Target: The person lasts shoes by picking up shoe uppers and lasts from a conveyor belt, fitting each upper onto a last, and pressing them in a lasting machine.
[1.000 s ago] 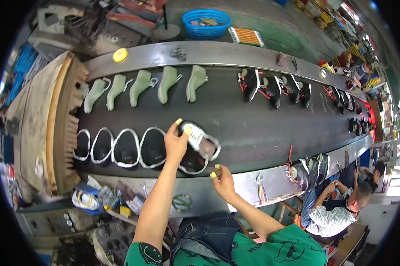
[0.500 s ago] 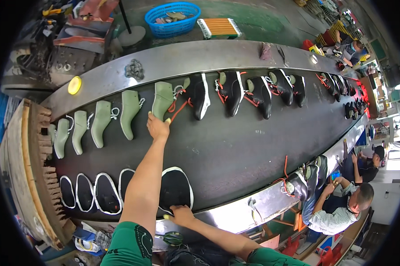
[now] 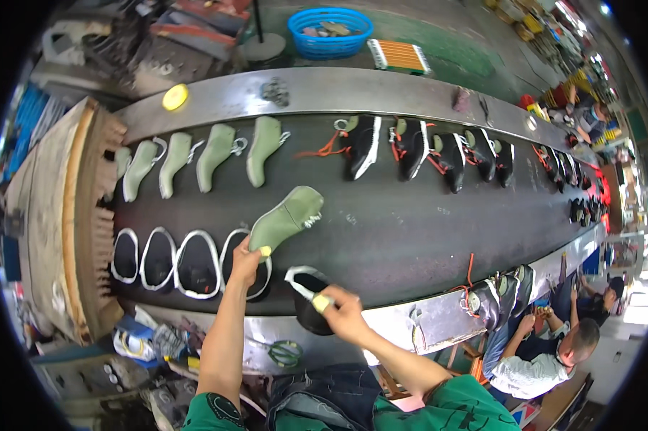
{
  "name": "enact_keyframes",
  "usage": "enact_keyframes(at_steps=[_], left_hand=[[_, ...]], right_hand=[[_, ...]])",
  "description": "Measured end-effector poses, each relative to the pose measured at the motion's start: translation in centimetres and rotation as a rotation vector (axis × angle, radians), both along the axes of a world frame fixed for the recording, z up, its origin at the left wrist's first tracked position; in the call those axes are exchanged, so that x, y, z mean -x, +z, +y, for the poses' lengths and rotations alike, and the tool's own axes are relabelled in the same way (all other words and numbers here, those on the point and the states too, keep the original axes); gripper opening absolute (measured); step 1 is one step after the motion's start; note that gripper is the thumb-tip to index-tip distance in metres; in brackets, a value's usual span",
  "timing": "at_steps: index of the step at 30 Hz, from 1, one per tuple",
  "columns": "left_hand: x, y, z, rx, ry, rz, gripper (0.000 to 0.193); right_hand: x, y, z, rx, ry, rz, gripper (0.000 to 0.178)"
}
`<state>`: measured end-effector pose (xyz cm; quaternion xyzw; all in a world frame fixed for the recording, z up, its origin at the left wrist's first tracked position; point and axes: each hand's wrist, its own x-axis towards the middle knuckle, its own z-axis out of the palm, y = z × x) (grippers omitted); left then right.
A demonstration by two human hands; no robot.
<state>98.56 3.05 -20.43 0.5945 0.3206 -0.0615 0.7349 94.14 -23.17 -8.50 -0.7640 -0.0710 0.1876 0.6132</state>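
My left hand [image 3: 244, 263] grips a green shoe last [image 3: 287, 217] by its narrow toe end, raised over the dark conveyor belt [image 3: 389, 237]. A bit of white cord hangs at the last's thick end. At the belt's near edge my right hand [image 3: 345, 316] holds a black shoe upper [image 3: 312, 317] with a white rim, its opening tipped up toward the last. Yellow covers show on fingers of both hands. Left of them lies a row of flat black uppers [image 3: 197, 266] with white rims. Across the belt several more green lasts [image 3: 265, 152] stand in line.
Black shoes with red cords [image 3: 363, 149] line the belt's far side. A yellow round lid [image 3: 174, 97] sits on the far metal ledge, green-handled scissors [image 3: 284, 352] on the near side. A wooden block [image 3: 51, 223] bounds the left end. A seated co-worker [image 3: 532, 352] works at the right.
My left hand has taken a green last from the far row and brought it nearer. My right hand has lifted the black upper off the belt. The view has shifted too.
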Motion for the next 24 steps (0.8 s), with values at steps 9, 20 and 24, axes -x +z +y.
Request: enact_keyframes(at_steps=[9, 20, 24], left_hand=[[21.7, 15.2, 4.4, -0.013, -0.211, -0.174, 0.054], [45.8, 20.8, 7.2, -0.500, 0.684, -0.098, 0.020], [53.1, 26.3, 6.1, -0.842, 0.751, 0.092, 0.026]], right_hand=[[3.3, -0.9, 3.2, -0.528, -0.235, 0.746, 0.020], [25.0, -0.4, 12.0, -0.331, 0.238, 0.940, 0.030], [30.7, 3.6, 15.4, -0.299, 0.814, 0.796, 0.039]])
